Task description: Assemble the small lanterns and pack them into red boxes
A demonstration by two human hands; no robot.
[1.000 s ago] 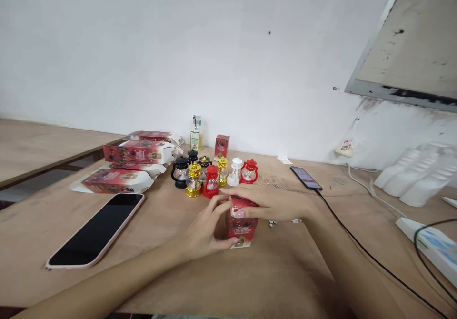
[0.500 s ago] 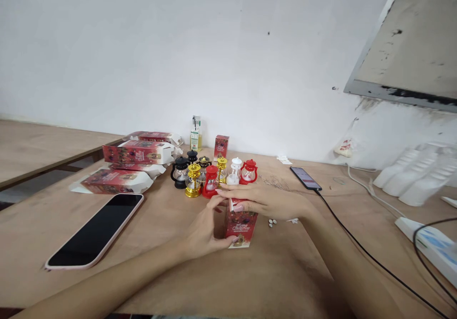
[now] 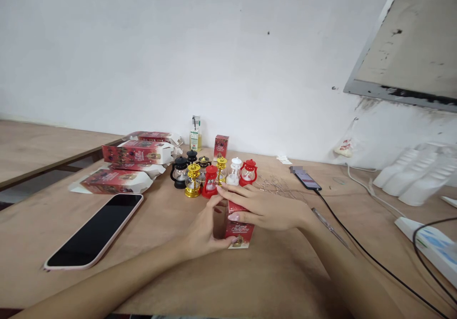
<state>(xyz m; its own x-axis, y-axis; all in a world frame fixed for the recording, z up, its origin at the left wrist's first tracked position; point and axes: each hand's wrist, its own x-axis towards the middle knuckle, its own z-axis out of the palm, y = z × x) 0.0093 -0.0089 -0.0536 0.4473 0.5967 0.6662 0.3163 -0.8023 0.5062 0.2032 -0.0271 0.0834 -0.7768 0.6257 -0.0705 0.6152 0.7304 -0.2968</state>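
Note:
A small red printed box (image 3: 240, 228) stands upright on the wooden table (image 3: 271, 281) in front of me. My left hand (image 3: 205, 228) grips its left side, thumb at the base and fingers curled at the top. My right hand (image 3: 266, 207) lies flat over the box's top, fingers stretched and pressing down. Just behind the box stands a cluster of several miniature lanterns (image 3: 210, 176) in black, gold, red and white.
A pink-cased phone (image 3: 94, 231) lies screen-up at the left. Stacked red boxes (image 3: 134, 159) sit at the back left, with a small bottle (image 3: 195, 133) and another red box (image 3: 221, 145) by the wall. A second phone (image 3: 306, 178) with a black cable and a power strip (image 3: 428, 247) lie at the right.
My right hand has slid lower over the box's top, covering more of it. The left hand has barely moved.

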